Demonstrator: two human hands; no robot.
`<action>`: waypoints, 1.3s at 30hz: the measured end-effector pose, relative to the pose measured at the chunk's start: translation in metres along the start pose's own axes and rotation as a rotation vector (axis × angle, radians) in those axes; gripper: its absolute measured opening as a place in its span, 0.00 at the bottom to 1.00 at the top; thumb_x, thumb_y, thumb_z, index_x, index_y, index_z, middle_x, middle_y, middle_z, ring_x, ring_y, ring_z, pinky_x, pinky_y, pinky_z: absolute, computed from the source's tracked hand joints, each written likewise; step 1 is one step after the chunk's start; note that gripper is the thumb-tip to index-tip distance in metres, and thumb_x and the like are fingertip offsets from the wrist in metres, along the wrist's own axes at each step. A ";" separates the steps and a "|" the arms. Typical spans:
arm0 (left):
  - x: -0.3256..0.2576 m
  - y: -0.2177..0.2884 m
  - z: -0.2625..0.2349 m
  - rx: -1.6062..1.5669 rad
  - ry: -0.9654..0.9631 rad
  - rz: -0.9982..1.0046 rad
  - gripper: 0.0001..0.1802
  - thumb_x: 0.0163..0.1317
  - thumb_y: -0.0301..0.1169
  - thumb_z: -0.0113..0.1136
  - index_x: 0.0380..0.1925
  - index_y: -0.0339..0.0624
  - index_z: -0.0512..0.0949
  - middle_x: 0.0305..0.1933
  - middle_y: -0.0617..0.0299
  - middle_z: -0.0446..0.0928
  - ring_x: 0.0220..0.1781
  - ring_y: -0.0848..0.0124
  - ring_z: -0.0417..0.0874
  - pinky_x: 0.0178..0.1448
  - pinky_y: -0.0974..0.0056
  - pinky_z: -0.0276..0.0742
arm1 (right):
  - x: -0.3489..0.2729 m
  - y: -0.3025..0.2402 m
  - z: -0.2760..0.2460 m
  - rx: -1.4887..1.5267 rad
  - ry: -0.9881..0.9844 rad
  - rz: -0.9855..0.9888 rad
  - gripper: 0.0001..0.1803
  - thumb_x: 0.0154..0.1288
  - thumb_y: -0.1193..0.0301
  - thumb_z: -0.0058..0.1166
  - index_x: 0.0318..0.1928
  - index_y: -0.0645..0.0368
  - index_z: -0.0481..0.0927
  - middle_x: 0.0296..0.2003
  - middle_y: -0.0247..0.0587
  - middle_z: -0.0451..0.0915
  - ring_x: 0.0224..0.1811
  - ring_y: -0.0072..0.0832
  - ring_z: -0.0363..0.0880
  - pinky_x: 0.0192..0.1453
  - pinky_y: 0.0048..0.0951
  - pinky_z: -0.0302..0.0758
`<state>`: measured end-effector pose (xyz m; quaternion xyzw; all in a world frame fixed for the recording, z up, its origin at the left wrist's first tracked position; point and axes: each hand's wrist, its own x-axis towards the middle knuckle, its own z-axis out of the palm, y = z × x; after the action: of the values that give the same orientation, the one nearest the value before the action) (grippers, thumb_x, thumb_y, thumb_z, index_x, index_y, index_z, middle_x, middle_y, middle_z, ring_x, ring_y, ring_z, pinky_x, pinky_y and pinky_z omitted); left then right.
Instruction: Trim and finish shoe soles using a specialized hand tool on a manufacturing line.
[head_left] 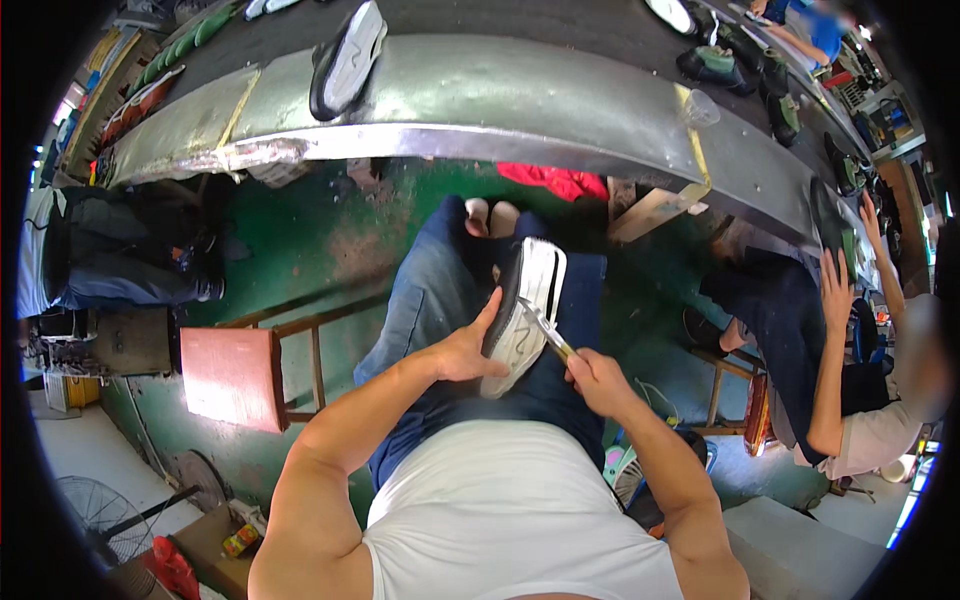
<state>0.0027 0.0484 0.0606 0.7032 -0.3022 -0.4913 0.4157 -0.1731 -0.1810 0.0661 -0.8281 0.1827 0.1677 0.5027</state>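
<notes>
A black shoe with a pale sole (541,282) lies slantwise over my lap, its sole turned mostly up. My left hand (466,347) grips the shoe at its left side, the index finger along the dark upper and the thumb by the lower end of the sole. In my right hand (597,380) is a slim metal hand tool (546,331) with a yellowish handle. Its silvery tip meets the middle of the sole; the exact kind of tool is too small to make out.
Ahead runs a metal-edged bench (520,85) carrying a dark belt and another shoe (350,62). A stool (233,378) stands at my left. Close on the right sits a co-worker (850,370), hands at a shoe on the bench. A fan (120,520) stands lower left.
</notes>
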 end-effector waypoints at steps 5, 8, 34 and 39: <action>-0.015 0.058 -0.040 0.506 0.108 0.065 0.55 0.50 0.29 0.67 0.79 0.52 0.50 0.58 0.37 0.72 0.59 0.44 0.77 0.64 0.54 0.75 | -0.021 0.033 0.019 0.475 0.198 -0.098 0.21 0.82 0.56 0.38 0.49 0.63 0.76 0.32 0.33 0.76 0.27 0.16 0.70 0.31 0.21 0.69; -0.028 0.100 -0.074 0.680 0.270 0.468 0.47 0.47 0.21 0.65 0.72 0.41 0.62 0.61 0.42 0.70 0.56 0.43 0.79 0.58 0.51 0.78 | -0.020 0.049 0.023 0.708 0.261 -0.023 0.22 0.83 0.56 0.36 0.52 0.63 0.74 0.35 0.35 0.77 0.26 0.18 0.71 0.29 0.20 0.68; 0.009 0.017 0.022 0.343 0.577 0.151 0.17 0.69 0.35 0.56 0.49 0.32 0.80 0.35 0.39 0.82 0.40 0.44 0.85 0.45 0.48 0.81 | -0.028 -0.025 -0.024 -0.159 -0.020 -0.208 0.22 0.71 0.68 0.54 0.58 0.72 0.73 0.49 0.57 0.82 0.52 0.47 0.82 0.58 0.38 0.76; 0.008 0.022 0.029 0.557 0.615 0.158 0.15 0.69 0.36 0.56 0.41 0.32 0.80 0.31 0.42 0.83 0.34 0.46 0.86 0.40 0.48 0.82 | -0.030 -0.052 -0.024 -0.444 0.098 -0.323 0.26 0.70 0.69 0.55 0.60 0.77 0.70 0.56 0.64 0.76 0.58 0.54 0.77 0.65 0.43 0.72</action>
<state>-0.0225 0.0224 0.0715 0.8771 -0.3384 -0.1248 0.3172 -0.1725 -0.1765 0.1310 -0.9435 0.0313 0.0810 0.3199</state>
